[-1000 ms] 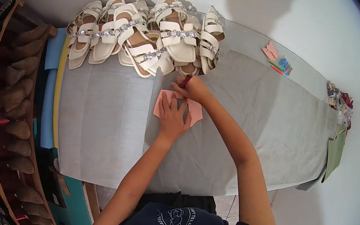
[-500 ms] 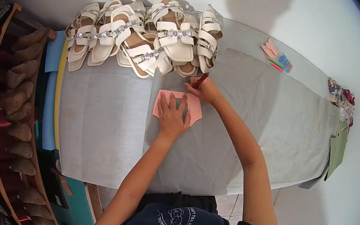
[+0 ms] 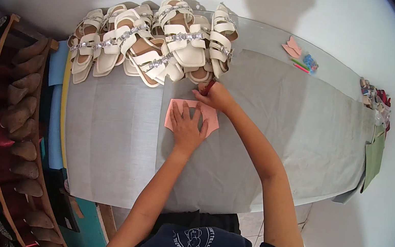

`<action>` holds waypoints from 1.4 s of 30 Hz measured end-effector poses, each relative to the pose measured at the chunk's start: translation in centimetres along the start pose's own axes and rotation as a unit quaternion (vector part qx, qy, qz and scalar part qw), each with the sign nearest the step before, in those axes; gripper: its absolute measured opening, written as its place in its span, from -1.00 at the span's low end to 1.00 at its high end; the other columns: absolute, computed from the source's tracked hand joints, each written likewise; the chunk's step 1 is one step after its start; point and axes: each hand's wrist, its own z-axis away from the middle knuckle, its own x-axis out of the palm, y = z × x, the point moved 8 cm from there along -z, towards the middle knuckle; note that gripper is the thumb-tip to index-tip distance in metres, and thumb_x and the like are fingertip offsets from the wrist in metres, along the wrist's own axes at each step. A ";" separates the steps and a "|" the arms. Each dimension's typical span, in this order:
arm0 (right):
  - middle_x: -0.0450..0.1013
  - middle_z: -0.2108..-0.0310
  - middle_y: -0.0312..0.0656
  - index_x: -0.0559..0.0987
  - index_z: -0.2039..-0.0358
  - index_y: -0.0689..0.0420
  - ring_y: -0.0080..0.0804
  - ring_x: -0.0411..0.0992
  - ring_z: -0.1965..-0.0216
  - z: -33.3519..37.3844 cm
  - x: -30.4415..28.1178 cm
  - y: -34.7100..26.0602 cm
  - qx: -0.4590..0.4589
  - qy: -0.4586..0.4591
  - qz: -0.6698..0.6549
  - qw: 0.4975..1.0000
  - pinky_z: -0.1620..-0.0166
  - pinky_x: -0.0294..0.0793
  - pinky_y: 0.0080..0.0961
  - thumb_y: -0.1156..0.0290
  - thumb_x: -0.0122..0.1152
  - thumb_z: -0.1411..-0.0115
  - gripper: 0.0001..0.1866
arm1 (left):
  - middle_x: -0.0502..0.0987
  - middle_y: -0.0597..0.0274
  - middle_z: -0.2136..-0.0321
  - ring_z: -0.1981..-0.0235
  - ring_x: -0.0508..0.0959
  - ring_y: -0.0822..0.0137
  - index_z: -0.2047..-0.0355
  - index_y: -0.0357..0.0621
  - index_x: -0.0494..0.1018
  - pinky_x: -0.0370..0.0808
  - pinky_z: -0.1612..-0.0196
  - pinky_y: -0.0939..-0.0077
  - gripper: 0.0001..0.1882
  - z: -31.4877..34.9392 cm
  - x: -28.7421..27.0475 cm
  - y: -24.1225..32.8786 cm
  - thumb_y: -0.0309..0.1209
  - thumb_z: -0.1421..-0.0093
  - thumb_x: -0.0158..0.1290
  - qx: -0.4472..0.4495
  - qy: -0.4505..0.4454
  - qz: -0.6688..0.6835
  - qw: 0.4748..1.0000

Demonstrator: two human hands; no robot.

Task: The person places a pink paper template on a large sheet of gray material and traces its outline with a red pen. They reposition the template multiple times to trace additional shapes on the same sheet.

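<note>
My left hand (image 3: 188,131) lies flat with spread fingers on a pink cut piece (image 3: 213,121) that has angled edges. The piece rests on a grey sheet (image 3: 245,146) spread over the table. Just beyond it, my right hand (image 3: 218,98) is closed around a dark red tool (image 3: 208,87); its working end is hidden, so its kind cannot be made out. This hand is close to the sheet's far edge, by the heap of white sandals (image 3: 186,52) with sparkling straps.
Smaller pink pieces (image 3: 292,47), coloured pens (image 3: 300,66) and a blue bundle (image 3: 310,63) lie at the back right. A green sheet (image 3: 373,159) hangs over the right edge. On the left stands a rack of shoe lasts (image 3: 25,150).
The whole view has shifted slightly. My right hand has moved a little left along the sheet's far edge with the red tool. My left hand stays on the pink piece.
</note>
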 end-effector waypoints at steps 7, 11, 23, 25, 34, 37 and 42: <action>0.27 0.71 -0.04 0.29 0.69 0.20 -0.03 0.24 0.62 1.3 -1.3 1.1 0.000 0.011 -0.014 1.000 0.51 0.22 -0.20 0.24 0.16 -0.06 -0.63 | 0.23 -0.22 0.02 -0.16 0.05 -0.37 -0.01 -0.08 0.38 0.07 -0.13 -0.20 -0.49 0.1 0.1 -0.1 -0.06 -0.12 -0.02 0.006 0.007 -0.007 1.000; 0.25 0.72 -0.03 0.28 0.67 0.19 -0.04 0.24 0.62 1.9 -1.3 1.9 0.034 0.002 -0.026 0.999 0.51 0.21 -0.21 0.25 0.15 -0.06 -0.65 | 0.20 -0.24 0.00 -0.16 0.02 -0.39 -0.06 0.09 0.35 0.05 -0.13 -0.23 -0.53 0.1 0.3 0.1 -0.09 -0.16 -0.05 0.008 -0.002 -0.004 1.000; 0.26 0.70 -0.02 0.28 0.66 0.20 -0.03 0.21 0.62 2.0 -1.7 1.8 0.033 0.011 -0.059 0.998 0.50 0.21 -0.22 0.29 0.15 -0.06 -0.67 | 0.20 -0.31 -0.01 -0.16 0.00 -0.42 -0.11 0.35 0.31 0.00 -0.14 -0.27 -0.56 0.0 0.4 0.4 -0.11 -0.19 -0.11 0.014 -0.033 -0.031 0.999; 0.27 0.70 -0.02 0.28 0.65 0.20 -0.01 0.22 0.61 1.8 -1.9 1.3 0.025 0.006 -0.047 0.999 0.50 0.21 -0.21 0.29 0.15 -0.06 -0.67 | 0.21 -0.31 0.00 -0.16 0.00 -0.42 -0.11 0.34 0.32 0.00 -0.14 -0.26 -0.56 0.0 0.4 0.4 -0.11 -0.19 -0.11 0.014 -0.033 -0.036 0.999; 0.25 0.71 -0.02 0.28 0.66 0.20 -0.02 0.20 0.64 2.2 -2.1 1.6 -0.008 0.041 -0.047 0.998 0.52 0.19 -0.21 0.28 0.16 -0.06 -0.66 | 0.19 -0.31 -0.01 -0.16 0.00 -0.42 -0.10 0.33 0.32 -0.01 -0.15 -0.26 -0.57 0.0 0.5 0.5 -0.10 -0.20 -0.12 0.021 -0.026 -0.039 0.999; 0.23 0.72 -0.02 0.27 0.66 0.20 -0.03 0.18 0.65 2.8 -2.2 2.8 0.043 0.015 -0.060 0.997 0.52 0.19 -0.22 0.29 0.15 -0.06 -0.66 | 0.18 -0.31 -0.03 -0.16 0.00 -0.42 -0.11 0.33 0.32 -0.02 -0.15 -0.26 -0.57 0.0 0.6 0.5 -0.10 -0.21 -0.13 0.021 -0.036 -0.043 0.998; 0.17 0.75 -0.11 0.26 0.68 0.18 -0.25 0.12 0.68 2.4 -2.0 2.2 0.014 0.038 -0.057 0.998 0.56 0.14 -0.33 0.36 0.16 -0.07 -0.67 | 0.18 -0.33 -0.04 -0.17 -0.02 -0.44 -0.12 0.34 0.30 -0.03 -0.15 -0.28 -0.57 0.1 0.8 0.6 -0.10 -0.21 -0.14 0.023 -0.038 -0.043 0.998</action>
